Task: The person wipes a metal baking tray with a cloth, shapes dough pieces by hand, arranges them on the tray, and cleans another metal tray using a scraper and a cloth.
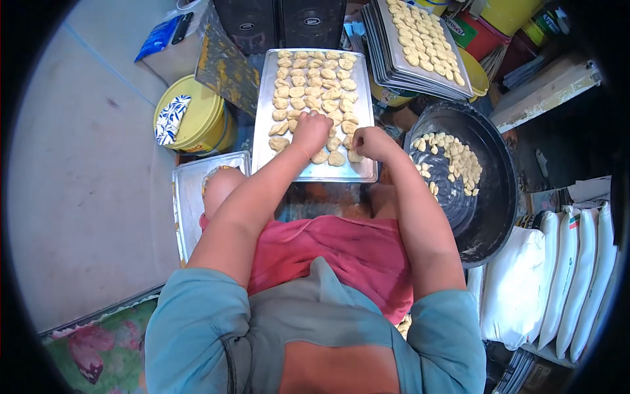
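A metal baking tray (339, 173) lies in front of me, bearing rows of flattened dough pieces (297, 92). My left hand (313, 129) reaches over the lower middle of the tray, its fingers bent down at the dough; what is under them is hidden. Near the tray's right edge is my right hand (371, 144), fingers curled, just above a dough piece (354, 156); whether it grips anything does not show. To the right, a large black round basin (485, 231) holds many small dough pieces (462, 165).
A stack of baking trays (389, 74), topped with dough pieces, stands behind the basin. At left are a yellow lidded bucket (202, 118) and another metal tray (189, 197) by my knee. White filled sacks (514, 290) sit at lower right. Black speakers (312, 29) stand beyond the tray.
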Demonstrator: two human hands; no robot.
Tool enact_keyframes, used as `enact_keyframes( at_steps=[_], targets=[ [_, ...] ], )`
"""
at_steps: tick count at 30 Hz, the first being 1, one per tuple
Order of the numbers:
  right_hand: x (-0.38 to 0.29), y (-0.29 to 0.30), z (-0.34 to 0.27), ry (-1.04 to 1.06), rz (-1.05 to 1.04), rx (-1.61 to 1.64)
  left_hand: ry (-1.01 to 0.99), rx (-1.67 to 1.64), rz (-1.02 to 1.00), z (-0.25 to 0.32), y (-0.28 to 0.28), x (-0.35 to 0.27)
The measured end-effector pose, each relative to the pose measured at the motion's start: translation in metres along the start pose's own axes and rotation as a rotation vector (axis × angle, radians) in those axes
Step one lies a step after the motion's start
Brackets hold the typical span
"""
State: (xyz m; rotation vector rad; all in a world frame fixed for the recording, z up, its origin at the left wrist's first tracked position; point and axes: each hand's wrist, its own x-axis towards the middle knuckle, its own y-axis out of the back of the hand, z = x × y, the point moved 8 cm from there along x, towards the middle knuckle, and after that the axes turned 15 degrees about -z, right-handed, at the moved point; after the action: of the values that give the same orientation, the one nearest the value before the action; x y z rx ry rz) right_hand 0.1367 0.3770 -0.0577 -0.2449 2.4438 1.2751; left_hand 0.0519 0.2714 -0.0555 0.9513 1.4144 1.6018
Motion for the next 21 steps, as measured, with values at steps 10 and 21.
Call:
enact_keyframes(
  at_steps=[10,21],
  targets=[
    [0.030,0.006,0.021,-0.127,0.002,0.134,0.051,-0.213,-0.022,0.009,-0.008,0.001],
    [0.019,-0.002,0.024,-0.072,-0.270,0.222,-0.082,-0.118,-0.161,0.026,0.068,-0.043]
  ],
)
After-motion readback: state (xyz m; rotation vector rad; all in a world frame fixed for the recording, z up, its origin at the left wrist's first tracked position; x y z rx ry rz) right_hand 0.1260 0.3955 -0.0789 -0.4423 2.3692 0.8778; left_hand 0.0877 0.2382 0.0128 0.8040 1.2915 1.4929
